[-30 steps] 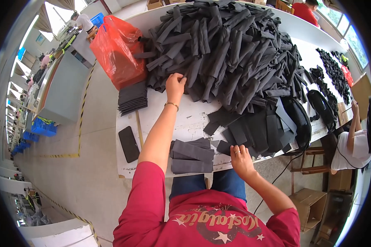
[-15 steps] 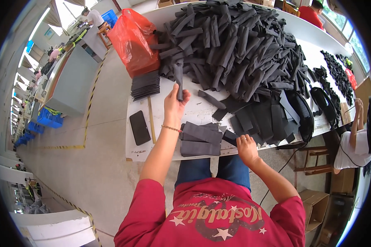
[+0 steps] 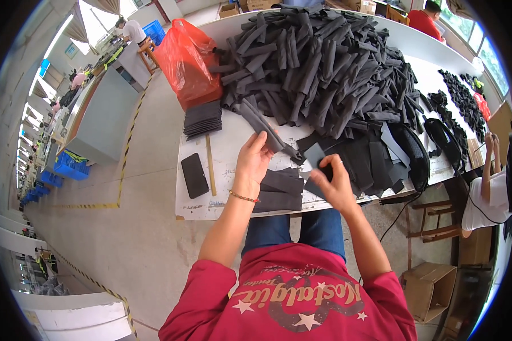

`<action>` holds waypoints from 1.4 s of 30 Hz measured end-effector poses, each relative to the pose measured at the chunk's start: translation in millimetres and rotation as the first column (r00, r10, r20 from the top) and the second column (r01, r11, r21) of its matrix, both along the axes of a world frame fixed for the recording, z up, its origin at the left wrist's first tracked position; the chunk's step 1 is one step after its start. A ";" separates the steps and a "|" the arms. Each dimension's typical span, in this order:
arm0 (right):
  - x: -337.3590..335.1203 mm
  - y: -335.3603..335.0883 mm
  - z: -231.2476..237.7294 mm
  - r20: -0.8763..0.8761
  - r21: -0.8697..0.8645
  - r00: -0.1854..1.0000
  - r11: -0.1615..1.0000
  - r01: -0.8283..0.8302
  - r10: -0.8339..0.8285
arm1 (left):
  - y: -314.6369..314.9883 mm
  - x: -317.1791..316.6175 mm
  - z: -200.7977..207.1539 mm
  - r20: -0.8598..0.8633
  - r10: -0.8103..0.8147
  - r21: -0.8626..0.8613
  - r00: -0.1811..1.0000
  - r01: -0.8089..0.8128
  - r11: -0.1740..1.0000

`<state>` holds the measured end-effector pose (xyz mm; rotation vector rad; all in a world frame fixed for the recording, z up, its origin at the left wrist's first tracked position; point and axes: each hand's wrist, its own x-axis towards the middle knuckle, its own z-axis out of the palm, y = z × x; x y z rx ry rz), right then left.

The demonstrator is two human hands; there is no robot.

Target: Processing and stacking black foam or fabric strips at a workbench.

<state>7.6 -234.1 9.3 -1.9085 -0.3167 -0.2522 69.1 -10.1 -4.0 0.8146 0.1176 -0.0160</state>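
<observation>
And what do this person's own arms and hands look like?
Both hands, left and right, are bare, without gloves. Crimson sleeves leave the forearms uncovered. A thin beaded bracelet with a touch of red circles the left wrist; a right-hand finger seems to wear a ring.

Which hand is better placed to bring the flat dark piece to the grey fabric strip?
Probably the right hand: it appears to hold the flat dark piece, while the left hand is occupied with the grey fabric strip.
</observation>
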 end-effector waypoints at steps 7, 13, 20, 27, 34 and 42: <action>-10.4 11.9 14.5 0.392 -0.365 0.914 0.930 0.051 0.104 | -10.0 -9.7 9.7 -0.062 0.010 0.065 0.998 -0.006 0.998; -7.5 11.7 17.0 0.416 -0.343 0.907 0.935 0.092 0.064 | -13.1 -11.9 11.6 -0.109 -0.033 -0.032 0.993 0.030 0.999; -1.7 17.6 21.6 0.513 -0.387 0.858 0.899 0.207 0.023 | -18.6 -17.1 13.0 -0.102 -0.183 0.019 0.978 0.185 0.982; 2.7 14.1 26.1 0.591 -0.469 0.806 0.827 0.311 0.033 | -22.8 -28.5 22.6 -0.072 -0.215 -0.021 0.974 0.214 0.977; -1.8 30.9 25.3 0.538 -0.435 0.843 0.862 0.261 0.016 | -38.9 -53.1 32.7 -0.008 -0.061 0.165 0.998 0.061 0.984; -11.1 43.2 9.2 0.461 -0.316 0.879 0.948 0.035 0.121 | -51.2 -49.5 18.7 0.290 -0.126 0.049 0.949 0.117 0.992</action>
